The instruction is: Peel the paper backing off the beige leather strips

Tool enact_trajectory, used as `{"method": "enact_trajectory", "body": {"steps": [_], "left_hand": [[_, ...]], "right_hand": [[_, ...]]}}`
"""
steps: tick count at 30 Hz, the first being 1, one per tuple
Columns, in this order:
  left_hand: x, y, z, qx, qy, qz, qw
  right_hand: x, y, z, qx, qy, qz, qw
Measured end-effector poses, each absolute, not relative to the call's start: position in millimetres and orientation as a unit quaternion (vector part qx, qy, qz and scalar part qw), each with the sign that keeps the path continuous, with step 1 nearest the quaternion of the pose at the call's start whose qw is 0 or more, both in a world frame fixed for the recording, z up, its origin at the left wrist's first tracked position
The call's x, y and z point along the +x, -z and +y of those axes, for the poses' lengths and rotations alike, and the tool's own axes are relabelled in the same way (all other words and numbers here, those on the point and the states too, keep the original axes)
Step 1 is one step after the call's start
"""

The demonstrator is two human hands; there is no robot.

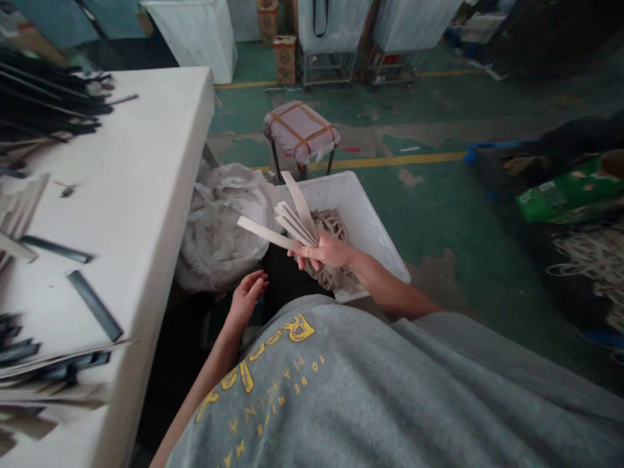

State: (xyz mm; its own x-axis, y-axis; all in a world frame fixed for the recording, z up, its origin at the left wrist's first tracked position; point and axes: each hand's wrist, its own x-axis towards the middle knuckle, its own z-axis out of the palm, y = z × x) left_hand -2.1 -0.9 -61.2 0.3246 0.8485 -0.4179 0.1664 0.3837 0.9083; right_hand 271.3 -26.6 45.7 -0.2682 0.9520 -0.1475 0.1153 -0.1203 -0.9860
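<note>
A bundle of pale flat strips (294, 223) is gripped in my right hand (327, 250), their free ends fanned out up and to the left. Beneath that hand stands a white plastic bin (377, 237), with a tangle of similar beige strips (336, 223) inside. My left hand (247, 294) is low in front of my body, between the table and the bin. Its fingers are curled together, and whether anything is in them is hidden. A clear plastic bag of pale material (221, 227) lies close beyond the left hand.
At left runs a white table (160, 149) holding bundles of dark strips (49, 97) and a loose dark strip (95, 305). A padded stool (302, 129) stands past the bin. White carts (334, 26) line the back. Dark containers with a green package (565, 192) are at right.
</note>
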Motion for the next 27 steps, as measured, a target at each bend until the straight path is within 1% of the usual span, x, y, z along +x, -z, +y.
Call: {"method": "enact_trajectory", "body": {"steps": [2, 4, 8, 11, 14, 18, 20, 23, 25, 27], "left_hand": [[-1.1, 45.0, -4.9, 0.457, -0.28, 0.472, 0.7], [0.4, 31.9, -7.0, 0.406, -0.325, 0.438, 0.733], [1.5, 18.4, -5.1, 0.342, -0.425, 0.441, 0.712], [0.2, 17.3, -5.2, 0.359, -0.425, 0.452, 0.697], [-0.4, 21.0, -9.2, 0.409, -0.372, 0.462, 0.694], [-0.4, 33.4, -6.2, 0.489, -0.3, 0.478, 0.665], [-0.7, 43.9, 4.8, 0.498, -0.28, 0.466, 0.675], [-0.6, 63.8, 33.1, 0.464, -0.302, 0.478, 0.682], [0.7, 77.3, 55.3, 0.44, -0.329, 0.536, 0.641], [3.6, 88.7, 74.9, 0.432, -0.321, 0.59, 0.602]], "right_hand": [[251.1, -33.1, -22.1, -0.472, -0.595, -0.564, 0.324], [235.2, -23.4, -21.3, -0.468, -0.618, -0.568, 0.277], [217.1, -7.1, -26.1, -0.484, -0.641, -0.553, 0.221], [212.0, 3.4, -29.2, -0.479, -0.663, -0.537, 0.209], [208.7, 10.3, -28.9, -0.465, -0.681, -0.521, 0.221], [206.5, 15.3, -27.0, -0.474, -0.672, -0.519, 0.233], [209.8, 17.2, -27.3, -0.478, -0.679, -0.502, 0.244], [221.7, 20.5, -29.2, -0.461, -0.704, -0.456, 0.291], [232.1, 23.9, -31.0, -0.452, -0.714, -0.418, 0.334], [241.6, 27.9, -33.1, -0.451, -0.717, -0.376, 0.376]]}}
